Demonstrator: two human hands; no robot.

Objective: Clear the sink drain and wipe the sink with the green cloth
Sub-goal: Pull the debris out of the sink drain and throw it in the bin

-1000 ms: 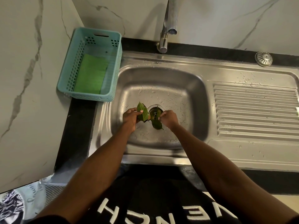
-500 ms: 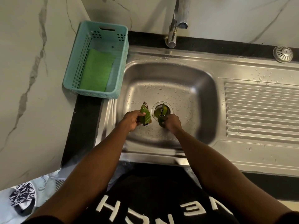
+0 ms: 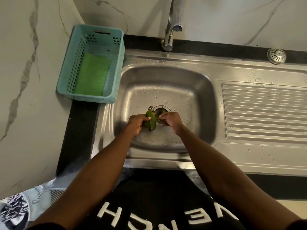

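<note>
Both my hands are down in the wet steel sink (image 3: 166, 80), at the drain (image 3: 162, 111). My left hand (image 3: 137, 122) is shut on green leaves (image 3: 150, 121) just left of the drain. Beside it, my right hand (image 3: 171, 120) pinches a small piece of leaf at the drain's near edge. More green leaf shows inside the drain hole. The green cloth (image 3: 93, 74) lies flat in a teal basket (image 3: 69, 63) on the counter to the sink's left.
The tap (image 3: 172, 24) rises behind the basin. A ribbed draining board (image 3: 264, 112) lies to the right, with a round metal strainer (image 3: 276, 56) on the black counter behind it. A marble wall closes off the left side.
My right hand has shifted up to the drain's near edge, close to the left hand's leaves. The view has drifted slightly.
</note>
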